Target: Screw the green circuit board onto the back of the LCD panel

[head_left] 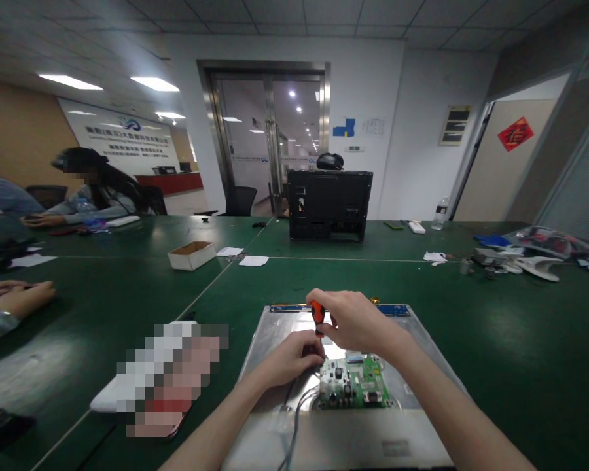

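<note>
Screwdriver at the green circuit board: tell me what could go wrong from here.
First, the screwdriver, held upright in the right hand near a corner of the circuit board, could slip and scratch the board's exposed parts.
Second, the left hand has its fingers close to the screwdriver's lower end, so a slip might jab them.
Third, the loose cables lie near the left forearm and could get snagged.

Screwdriver [317, 313] orange, seemingly black too; board [374, 374] green
</note>
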`<state>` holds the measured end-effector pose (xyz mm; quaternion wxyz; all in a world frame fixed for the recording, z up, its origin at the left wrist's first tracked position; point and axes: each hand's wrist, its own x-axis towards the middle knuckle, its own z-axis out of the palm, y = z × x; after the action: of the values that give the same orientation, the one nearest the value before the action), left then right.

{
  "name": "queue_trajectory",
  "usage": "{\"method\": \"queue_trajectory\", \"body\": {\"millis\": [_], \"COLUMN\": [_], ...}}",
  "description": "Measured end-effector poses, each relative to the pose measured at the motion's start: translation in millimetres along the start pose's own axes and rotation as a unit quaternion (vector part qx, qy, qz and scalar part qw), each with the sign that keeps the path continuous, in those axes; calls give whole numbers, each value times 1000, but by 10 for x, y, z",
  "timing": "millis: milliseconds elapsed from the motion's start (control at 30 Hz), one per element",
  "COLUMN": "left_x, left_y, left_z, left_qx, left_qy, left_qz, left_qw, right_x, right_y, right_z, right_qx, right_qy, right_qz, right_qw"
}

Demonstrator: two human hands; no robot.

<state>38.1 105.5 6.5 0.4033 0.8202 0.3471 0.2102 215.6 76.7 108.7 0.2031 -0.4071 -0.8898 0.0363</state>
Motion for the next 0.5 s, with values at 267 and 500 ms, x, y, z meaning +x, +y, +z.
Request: {"method": "queue_trajectory", "body": {"millis": [267, 500], "left_x": [-3, -2], "left_y": [9, -41], "left_z": [5, -6], "left_qx": [34, 46], "left_qy": [5, 1], "left_qz": [-13, -10], "left_qw": [999, 999], "right_x": [6, 24], "right_y": [41, -15], "right_z": [6, 5], "right_qx": [-57, -71], "right_qy": [20, 20], "right_qz": [26, 17], "right_qw": [998, 997]}}
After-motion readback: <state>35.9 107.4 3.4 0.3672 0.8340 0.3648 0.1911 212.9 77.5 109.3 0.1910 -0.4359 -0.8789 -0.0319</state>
